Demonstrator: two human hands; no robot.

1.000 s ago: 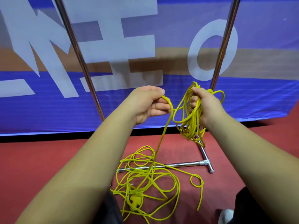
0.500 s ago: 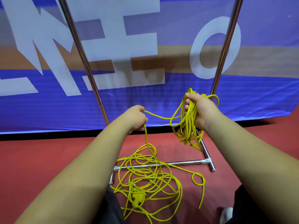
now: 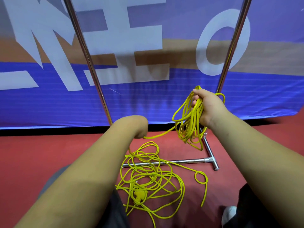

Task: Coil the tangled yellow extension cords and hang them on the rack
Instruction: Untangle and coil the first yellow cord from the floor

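Right hand (image 3: 207, 105) grip clenches a coiled bundle of thin yellow extension cord (image 3: 189, 127) at 2 o'clock. Left hand (image 3: 138, 127) grip grasps one strand at centre. The loose tangle lies on the red floor (image 3: 49, 153) at 6 o'clock, across the chrome tubular rack (image 3: 185, 161) base.

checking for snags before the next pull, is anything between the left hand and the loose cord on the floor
Nothing separates them: the left hand holds a strand running down to the floor tangle. But that tangle lies across the rack's base bar, so loops may catch there.
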